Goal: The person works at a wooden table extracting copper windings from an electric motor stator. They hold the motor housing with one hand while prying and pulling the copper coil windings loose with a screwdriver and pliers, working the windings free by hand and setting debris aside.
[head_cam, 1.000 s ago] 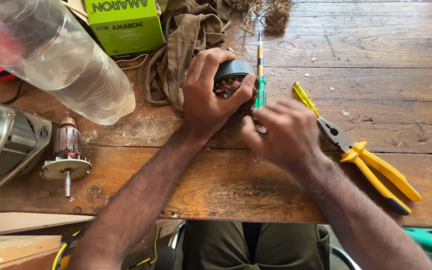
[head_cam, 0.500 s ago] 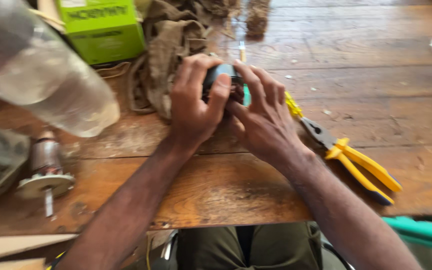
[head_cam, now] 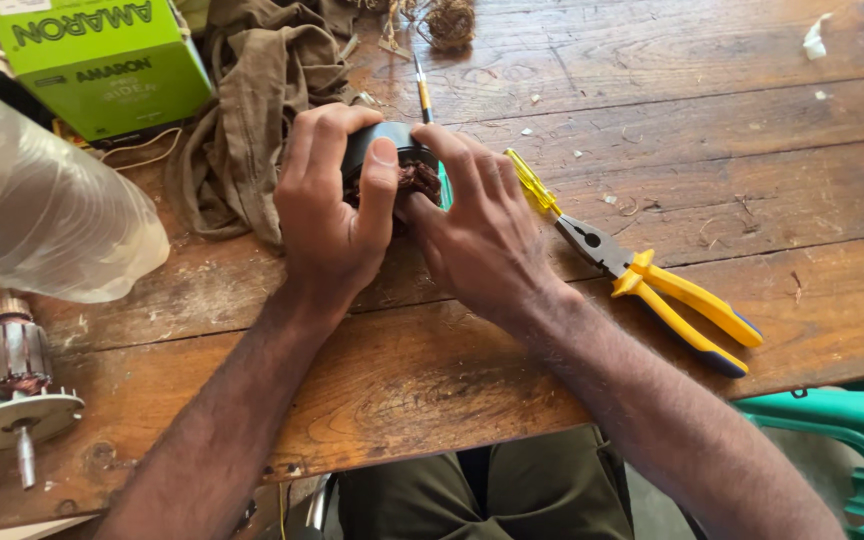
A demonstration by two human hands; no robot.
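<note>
My left hand [head_cam: 332, 215] and my right hand [head_cam: 477, 225] both grip a dark round motor stator [head_cam: 392, 145] with brown copper windings [head_cam: 417, 182] showing between my thumbs. It rests on the wooden table [head_cam: 652, 110]. My fingers wrap over its top and hide most of it. A slim screwdriver [head_cam: 421, 95] lies just behind the stator, its lower part hidden by my right hand.
Yellow-handled pliers [head_cam: 667, 290] and a yellow screwdriver [head_cam: 532, 180] lie right of my right hand. An olive cloth [head_cam: 252, 90], a green box [head_cam: 102, 60], a clear plastic bottle [head_cam: 42, 215] and a motor armature [head_cam: 12, 385] sit left. A green plastic chair [head_cam: 842, 430] stands at lower right.
My right hand has left the screwdriver and closed over the stator beside my left hand. The view has shifted, so everything sits lower and further left than before.
</note>
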